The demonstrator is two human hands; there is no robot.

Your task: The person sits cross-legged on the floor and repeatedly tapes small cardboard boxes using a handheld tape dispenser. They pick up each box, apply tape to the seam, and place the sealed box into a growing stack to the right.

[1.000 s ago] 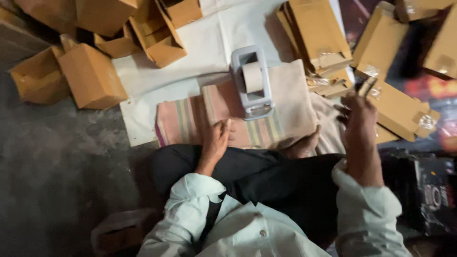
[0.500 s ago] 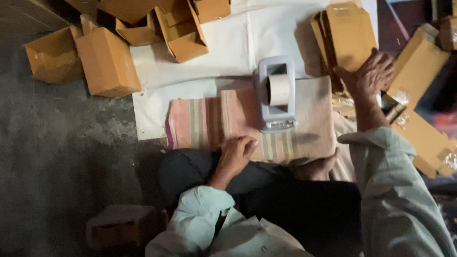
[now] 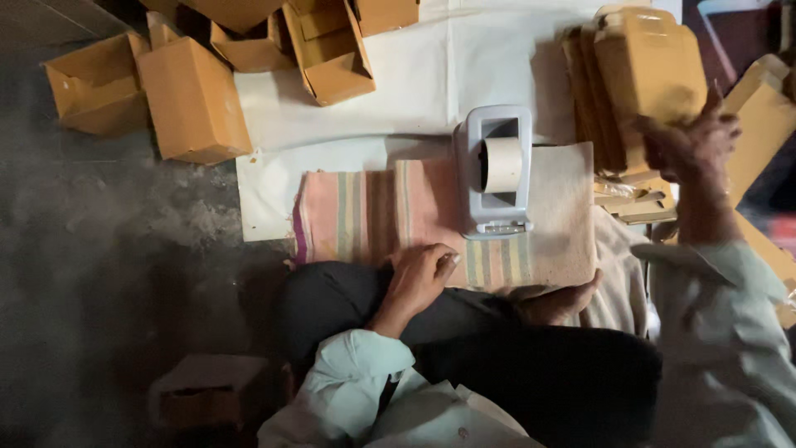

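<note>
The grey floor (image 3: 91, 274) takes up the whole left side, dusty and dim. On it lies a white sheet (image 3: 414, 91), and the landmark here is the grey tape dispenser (image 3: 493, 170), which stands upright near the middle with a pale roll of tape (image 3: 502, 164) in its cradle. Under the dispenser, and running out to its left and right, lies a striped cloth (image 3: 373, 211) in pink, green and beige bands; the white sheet reaches beyond the dispenser and to its left.

Far to the left of the dispenser and beyond it, a cluster of open brown cardboard boxes (image 3: 195, 99) sits partly on the sheet and partly on the floor, some on their sides. Just right of the dispenser stands a stack of flat brown cartons (image 3: 601, 108), leaning together. More flat brown pieces lie at the far right edge.

The person sits cross-legged on the near side of the dispenser, in dark trousers and pale sleeves, one bare foot (image 3: 551, 303) resting at the cloth's near edge.

The right hand (image 3: 688, 145), right of the dispenser, is raised and blurred; its fingers are closed on a flat brown carton (image 3: 651, 66), lifted above the stack. The left hand (image 3: 419, 274) rests palm down on the knee, just on the near side of the dispenser and slightly left, fingers loosely curled and gripping nothing, tips touching the cloth's edge.
</note>
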